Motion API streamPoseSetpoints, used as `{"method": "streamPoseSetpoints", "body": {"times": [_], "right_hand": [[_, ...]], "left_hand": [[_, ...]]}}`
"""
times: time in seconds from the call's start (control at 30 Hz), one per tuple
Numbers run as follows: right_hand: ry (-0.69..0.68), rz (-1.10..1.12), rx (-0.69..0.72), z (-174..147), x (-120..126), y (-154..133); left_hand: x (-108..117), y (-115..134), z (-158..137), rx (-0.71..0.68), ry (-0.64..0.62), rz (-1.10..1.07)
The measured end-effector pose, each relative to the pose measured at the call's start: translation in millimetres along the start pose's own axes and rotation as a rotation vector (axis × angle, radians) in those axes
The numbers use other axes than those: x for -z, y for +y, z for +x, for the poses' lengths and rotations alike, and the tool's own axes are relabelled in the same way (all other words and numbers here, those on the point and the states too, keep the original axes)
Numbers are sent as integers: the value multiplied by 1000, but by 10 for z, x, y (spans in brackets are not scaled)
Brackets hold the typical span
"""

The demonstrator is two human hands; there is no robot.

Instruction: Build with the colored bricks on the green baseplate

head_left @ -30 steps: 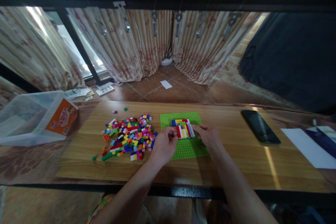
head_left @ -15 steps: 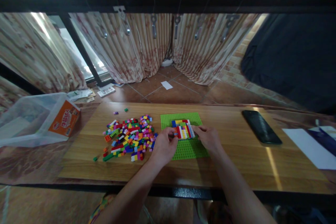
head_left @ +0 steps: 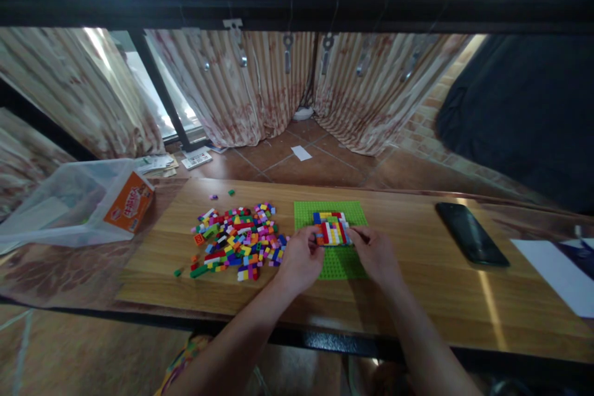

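A low block of coloured toy bricks, with red, white, yellow and blue showing on top, lies over the green studded baseplate. My left hand has its thumb and fingers closed at the block's left side, by an orange-red brick. At the opposite edge my right hand pinches the block near pale blue and white bricks. The fingertips partly hide both sides. Whether the block is pressed onto the studs or rests loosely, I cannot tell.
A spread pile of loose bricks lies left of the baseplate on the wooden tabletop. A clear plastic bin with an orange label stands at the far left. To the right are a black phone and white paper.
The whole view has shifted, so the table and hands appear a little further right. Both hands keep their hold on the block's sides.
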State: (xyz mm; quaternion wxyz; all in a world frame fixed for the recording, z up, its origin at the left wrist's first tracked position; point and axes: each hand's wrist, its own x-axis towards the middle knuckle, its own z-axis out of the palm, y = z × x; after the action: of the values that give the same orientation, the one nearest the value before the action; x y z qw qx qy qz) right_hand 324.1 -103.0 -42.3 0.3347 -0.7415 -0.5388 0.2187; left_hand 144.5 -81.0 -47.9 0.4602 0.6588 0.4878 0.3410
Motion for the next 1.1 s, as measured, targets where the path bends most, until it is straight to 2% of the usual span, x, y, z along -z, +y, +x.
{"method": "streamPoseSetpoints", "body": {"times": [0.13, 0.3, 0.47, 0.6, 0.8, 0.9, 1.0, 1.1], "right_hand": [[87, -135, 14, 10, 27, -14], [152, -266, -6, 29, 130, 128], [129, -413, -107, 89, 211, 325], [120, -423, -73, 119, 214, 396], [99, -441, -4, 112, 146, 352], [88, -458, 46, 114, 81, 313], [65, -444, 75, 117, 31, 307], [46, -405, 115, 127, 10, 344]], "left_hand": [[-73, 18, -12, 5, -30, -116], [-206, 79, -152, -23, -176, -180], [-287, 57, -223, -48, -325, -154], [-212, 67, -195, -1, -397, -59], [6, 142, -150, -49, -331, -2], [211, 211, -165, -111, -247, 9], [562, 331, -276, -142, -91, 32], [1045, 382, -491, -141, 94, 196]]}}
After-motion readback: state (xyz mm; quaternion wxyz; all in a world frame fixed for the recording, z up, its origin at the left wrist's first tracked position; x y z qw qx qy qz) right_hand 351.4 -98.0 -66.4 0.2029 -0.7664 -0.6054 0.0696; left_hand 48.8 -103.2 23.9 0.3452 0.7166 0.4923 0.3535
